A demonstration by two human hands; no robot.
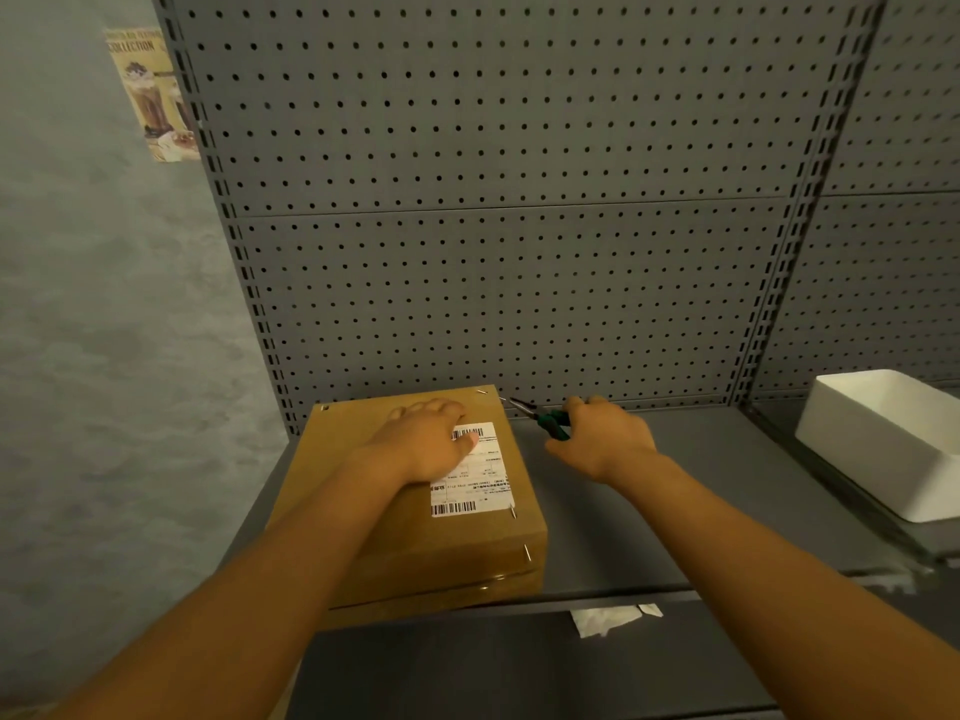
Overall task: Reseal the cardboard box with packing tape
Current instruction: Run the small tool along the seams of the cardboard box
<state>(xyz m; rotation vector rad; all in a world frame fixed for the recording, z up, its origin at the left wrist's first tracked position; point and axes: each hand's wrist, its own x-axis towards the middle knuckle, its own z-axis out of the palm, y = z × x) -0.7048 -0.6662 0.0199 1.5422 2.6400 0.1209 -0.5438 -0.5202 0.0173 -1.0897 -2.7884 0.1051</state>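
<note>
Brown cardboard box sits at the left end of a grey metal shelf, its far edge close against the perforated back panel. Its lid is down, and small metal staples show at the corners. A white shipping label covers the right part of the top.

The left hand lies flat on the lid with fingers spread and straight, pressing down and partly covering the label. The right hand is just right of the far right corner, clenched around green-handled needle-nose pliers whose thin tips reach toward the staple at that corner.

No tape is in view, so the step in hand seems to be working on that corner staple. To do it well, I would keep the left palm's weight steady so the box cannot slide, and bring the plier tips in low and level with the lid, so they catch the staple without tearing the cardboard.

The box looks slightly longer front to back, its long axis running from the person toward the back panel and leaning a little to the right. The label's print reads sideways or upside down from here.

Farther right, well apart, stands a white rectangular bin. A scrap of white paper clings to the shelf's front edge.
</note>
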